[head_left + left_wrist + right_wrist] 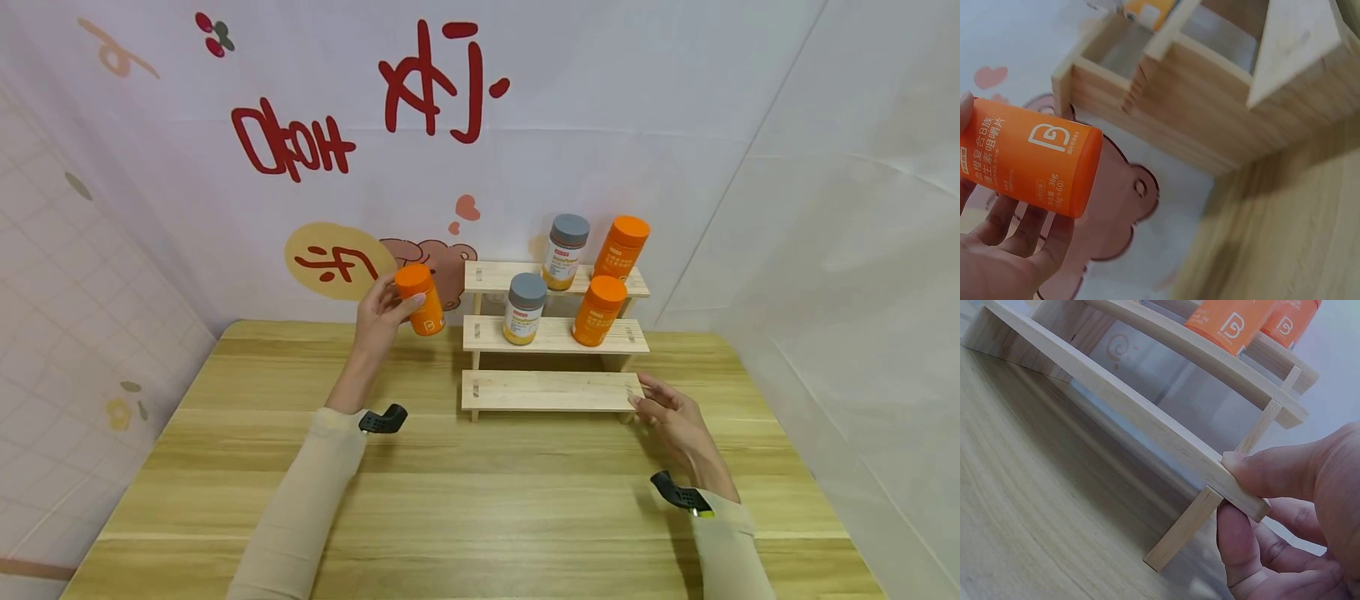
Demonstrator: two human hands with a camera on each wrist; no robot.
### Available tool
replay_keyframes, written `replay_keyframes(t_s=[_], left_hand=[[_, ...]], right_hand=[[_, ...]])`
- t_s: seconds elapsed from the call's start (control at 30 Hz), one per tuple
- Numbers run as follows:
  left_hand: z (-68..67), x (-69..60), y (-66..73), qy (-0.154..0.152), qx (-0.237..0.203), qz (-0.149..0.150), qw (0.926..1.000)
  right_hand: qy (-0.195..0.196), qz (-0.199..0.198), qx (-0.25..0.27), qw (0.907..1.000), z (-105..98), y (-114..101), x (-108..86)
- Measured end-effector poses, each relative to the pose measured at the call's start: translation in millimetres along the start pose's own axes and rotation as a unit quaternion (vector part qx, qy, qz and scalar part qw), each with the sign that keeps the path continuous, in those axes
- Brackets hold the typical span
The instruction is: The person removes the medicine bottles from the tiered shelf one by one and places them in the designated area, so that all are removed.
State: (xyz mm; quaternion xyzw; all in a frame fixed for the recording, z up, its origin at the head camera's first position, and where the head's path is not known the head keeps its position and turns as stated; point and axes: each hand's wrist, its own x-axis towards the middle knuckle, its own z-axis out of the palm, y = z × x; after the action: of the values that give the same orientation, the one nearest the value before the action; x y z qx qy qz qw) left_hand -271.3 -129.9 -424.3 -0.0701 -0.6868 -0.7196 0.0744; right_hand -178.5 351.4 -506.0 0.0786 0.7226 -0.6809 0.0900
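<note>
Head view: I see four containers standing on a three-step pale wooden rack [555, 392] and a fifth off it, an orange cylindrical plastic bottle [429, 317] held up in the air beside the rack, lid uppermost. The left hand [381, 310] grips it, thumb in front and fingers wrapped behind.

On the top step stand a grey-lidded jar with a white label [562, 260] and a second orange bottle [621, 250]; the middle step holds a matching grey-lidded jar [522, 315] and a third orange bottle [596, 321]. So I'd count four in place and one yet to settle; whether it is going up or coming down, I can't tell.

All five are capped, so their contents stay hidden. The right hand [672, 414] pinches the lowest step's end, thumb above, fingers below.
</note>
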Motion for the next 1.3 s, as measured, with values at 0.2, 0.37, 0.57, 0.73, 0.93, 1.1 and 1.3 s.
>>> replay_keyframes(t_s=[0.2,0.37,0.57,0.73,0.93,1.1,1.3], left_hand=[[-7.1,-0.3,-14.2,0.012,0.015,-0.02,0.9996],[-12.9,-0.2,-25.5,0.021,0.042,-0.035,0.9983],[-20.6,-0.6,-40.4,0.027,0.059,-0.061,0.996],[-26.5,-3.3,-49.7,0.03,0.062,-0.078,0.9945],[-32.4,-8.5,-57.8,0.025,0.059,-0.093,0.9936],[-34.6,-13.3,-64.1,0.032,0.063,-0.106,0.9918],[-37.6,-17.6,-68.3,0.03,0.065,-0.109,0.9915]], right_hand=[[-0.003,0.001,0.0,1.0,-0.8,0.0,-0.4],[-0.003,0.002,-0.004,1.0,0.3,0.0,-0.4],[-0.006,0.003,-0.008,0.9999,0.4,-0.4,-0.8],[-0.004,0.001,-0.004,1.0,0.0,0.2,-0.8],[-0.006,0.002,-0.01,0.9999,-0.5,-0.1,-1.6],[-0.005,0.003,-0.013,0.9999,0.2,0.1,-1.8],[-0.001,0.002,-0.008,1.0,1.9,-0.5,-1.9]])
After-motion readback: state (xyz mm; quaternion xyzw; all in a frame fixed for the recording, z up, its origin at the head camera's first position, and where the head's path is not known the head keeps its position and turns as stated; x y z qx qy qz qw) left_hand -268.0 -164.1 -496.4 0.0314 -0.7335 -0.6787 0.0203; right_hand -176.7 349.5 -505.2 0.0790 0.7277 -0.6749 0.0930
